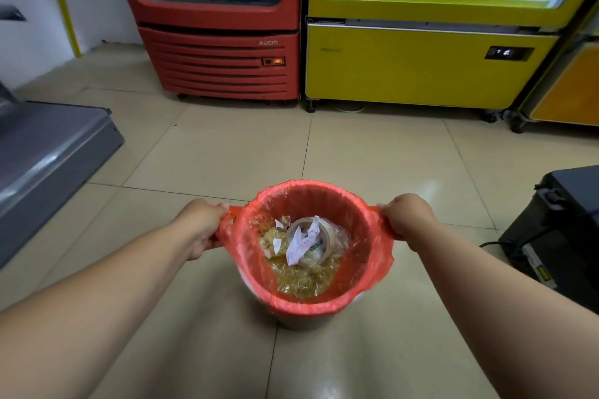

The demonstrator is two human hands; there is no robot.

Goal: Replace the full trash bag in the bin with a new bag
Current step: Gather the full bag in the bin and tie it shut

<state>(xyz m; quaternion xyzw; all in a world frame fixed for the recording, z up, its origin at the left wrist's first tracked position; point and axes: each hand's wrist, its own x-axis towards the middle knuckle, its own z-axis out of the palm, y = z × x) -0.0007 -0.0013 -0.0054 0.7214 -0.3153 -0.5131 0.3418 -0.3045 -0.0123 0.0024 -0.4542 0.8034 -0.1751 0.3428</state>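
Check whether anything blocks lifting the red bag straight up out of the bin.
Nothing visible does. Both hands, left and right, already grip the bag by its handles, and the space above the bin is open.

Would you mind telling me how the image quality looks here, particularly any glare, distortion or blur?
Head view: strong wide-angle distortion bows the red fridge and yellow cooler outward; soft glare streaks the tiled floor below the bin; the cooler's glass is washed out by bright light; the red bag, left hand and right hand are reasonably sharp.
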